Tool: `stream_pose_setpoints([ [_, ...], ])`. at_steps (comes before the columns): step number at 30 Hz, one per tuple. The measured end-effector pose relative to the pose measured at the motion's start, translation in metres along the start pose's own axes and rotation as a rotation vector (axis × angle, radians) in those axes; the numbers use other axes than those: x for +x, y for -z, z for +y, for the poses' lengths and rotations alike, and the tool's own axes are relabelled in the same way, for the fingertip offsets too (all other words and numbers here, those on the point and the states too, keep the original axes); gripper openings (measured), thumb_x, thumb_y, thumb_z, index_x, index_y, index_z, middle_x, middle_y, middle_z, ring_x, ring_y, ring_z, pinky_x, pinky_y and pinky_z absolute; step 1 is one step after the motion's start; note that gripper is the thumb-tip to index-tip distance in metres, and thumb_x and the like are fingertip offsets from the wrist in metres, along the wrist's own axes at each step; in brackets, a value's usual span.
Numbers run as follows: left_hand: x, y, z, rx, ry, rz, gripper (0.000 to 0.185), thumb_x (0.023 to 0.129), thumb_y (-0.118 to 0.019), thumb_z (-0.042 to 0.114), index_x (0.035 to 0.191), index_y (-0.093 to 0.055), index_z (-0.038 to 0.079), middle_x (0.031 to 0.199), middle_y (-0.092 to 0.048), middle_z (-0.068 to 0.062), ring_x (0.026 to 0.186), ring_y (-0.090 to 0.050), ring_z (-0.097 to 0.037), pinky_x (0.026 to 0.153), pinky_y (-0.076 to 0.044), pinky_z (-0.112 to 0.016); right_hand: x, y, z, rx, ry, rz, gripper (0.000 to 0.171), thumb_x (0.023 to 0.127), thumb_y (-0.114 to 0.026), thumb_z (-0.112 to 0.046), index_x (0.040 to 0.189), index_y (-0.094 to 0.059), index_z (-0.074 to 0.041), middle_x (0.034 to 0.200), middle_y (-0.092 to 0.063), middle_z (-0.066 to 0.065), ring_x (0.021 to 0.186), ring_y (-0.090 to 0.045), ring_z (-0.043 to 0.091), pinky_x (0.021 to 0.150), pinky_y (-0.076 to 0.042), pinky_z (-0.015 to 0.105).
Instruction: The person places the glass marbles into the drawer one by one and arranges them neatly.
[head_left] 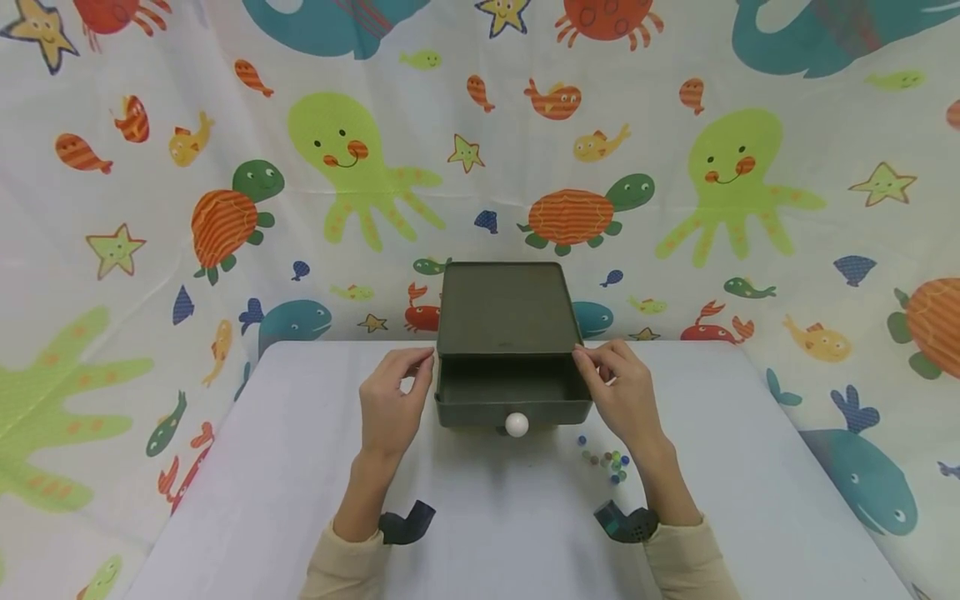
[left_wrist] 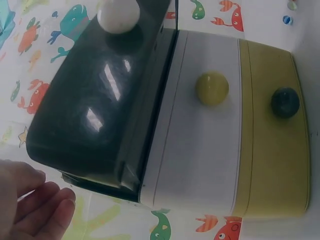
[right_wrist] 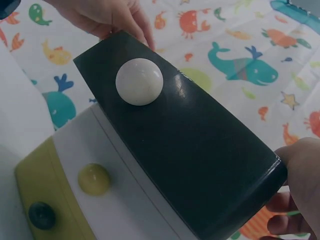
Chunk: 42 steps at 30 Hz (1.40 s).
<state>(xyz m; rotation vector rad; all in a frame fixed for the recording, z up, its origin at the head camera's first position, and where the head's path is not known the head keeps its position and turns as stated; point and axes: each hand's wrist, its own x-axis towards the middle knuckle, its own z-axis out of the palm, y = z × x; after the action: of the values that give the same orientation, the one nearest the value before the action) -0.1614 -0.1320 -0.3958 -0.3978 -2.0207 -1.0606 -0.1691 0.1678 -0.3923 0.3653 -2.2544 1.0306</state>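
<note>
A small drawer unit (head_left: 501, 308) stands at the back of the table, its dark green top drawer (head_left: 480, 412) pulled out towards me. A white round knob (head_left: 517, 425) sits on the drawer's front. My left hand (head_left: 392, 406) has thumb and fingers brought together at the unit's left front upper corner. At the opposite corner my right hand (head_left: 621, 390) pinches the edge the same way. In the left wrist view the fingertips (left_wrist: 61, 210) lie close beside the green side; their exact contact is hard to see. The right wrist view shows the right fingers curled behind the drawer's corner.
Below the green drawer are a white drawer (left_wrist: 200, 145) with a yellow knob (left_wrist: 212, 88) and a yellow drawer (left_wrist: 275, 160) with a dark knob (left_wrist: 285, 103). Several glass marbles (head_left: 615, 458) lie right of the unit. A patterned curtain (head_left: 480, 183) hangs behind the white table (head_left: 495, 525).
</note>
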Motion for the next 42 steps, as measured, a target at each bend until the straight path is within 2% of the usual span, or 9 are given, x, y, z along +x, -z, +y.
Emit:
stream_pose_setpoints([
  [8, 0.0, -0.003, -0.004, -0.033, 0.009, -0.05, 0.018, 0.091, -0.071, 0.003, 0.109, -0.076, 0.001, 0.103, -0.076, -0.011, 0.09, -0.073, -0.023, 0.089, -0.05, -0.003, -0.002, 0.002, 0.0, -0.003, 0.004, -0.006, 0.016, 0.092, -0.074, -0.016, 0.104, -0.078, -0.006, 0.081, -0.056, 0.001, 0.07, -0.046, 0.007, 0.054, -0.04, 0.008],
  [12, -0.001, -0.005, -0.006, -0.016, -0.002, -0.057, 0.019, 0.09, -0.074, 0.004, 0.108, -0.077, 0.002, 0.109, -0.076, -0.01, 0.099, -0.074, -0.024, 0.094, -0.055, -0.018, -0.003, 0.003, 0.0, 0.002, -0.012, -0.016, 0.016, 0.092, -0.074, -0.018, 0.103, -0.078, -0.007, 0.08, -0.055, 0.0, 0.07, -0.046, 0.007, 0.053, -0.04, 0.009],
  [16, -0.002, -0.005, -0.006, -0.006, -0.009, -0.055, 0.019, 0.089, -0.075, 0.003, 0.108, -0.077, 0.002, 0.114, -0.076, -0.01, 0.107, -0.073, -0.025, 0.098, -0.054, -0.03, -0.004, 0.005, -0.001, 0.002, -0.034, -0.028, 0.017, 0.093, -0.073, -0.021, 0.102, -0.078, -0.008, 0.078, -0.052, -0.002, 0.069, -0.046, 0.008, 0.05, -0.041, 0.013],
  [24, -0.003, -0.006, 0.0, -0.001, -0.005, -0.057, 0.021, 0.088, -0.075, 0.003, 0.11, -0.077, 0.002, 0.117, -0.075, -0.01, 0.109, -0.073, -0.025, 0.098, -0.053, -0.029, -0.004, 0.008, -0.003, -0.006, -0.045, -0.039, 0.018, 0.094, -0.072, -0.022, 0.103, -0.078, -0.008, 0.078, -0.052, -0.001, 0.069, -0.046, 0.008, 0.048, -0.04, 0.016],
  [31, -0.004, -0.006, 0.003, -0.002, -0.015, -0.059, 0.023, 0.087, -0.075, 0.002, 0.11, -0.076, 0.002, 0.117, -0.075, -0.01, 0.109, -0.073, -0.025, 0.098, -0.054, -0.031, -0.005, 0.012, -0.002, -0.002, -0.029, -0.042, 0.018, 0.094, -0.072, -0.018, 0.106, -0.078, -0.007, 0.079, -0.052, -0.001, 0.069, -0.045, 0.007, 0.05, -0.038, 0.013],
  [42, -0.008, -0.009, 0.009, -0.016, 0.036, -0.034, 0.022, 0.089, -0.074, 0.004, 0.111, -0.076, 0.002, 0.118, -0.075, -0.009, 0.109, -0.073, -0.024, 0.1, -0.051, -0.021, -0.007, 0.016, -0.003, -0.012, -0.02, -0.051, 0.019, 0.094, -0.072, -0.017, 0.109, -0.076, -0.006, 0.083, -0.057, 0.001, 0.07, -0.046, 0.006, 0.051, -0.04, 0.011],
])
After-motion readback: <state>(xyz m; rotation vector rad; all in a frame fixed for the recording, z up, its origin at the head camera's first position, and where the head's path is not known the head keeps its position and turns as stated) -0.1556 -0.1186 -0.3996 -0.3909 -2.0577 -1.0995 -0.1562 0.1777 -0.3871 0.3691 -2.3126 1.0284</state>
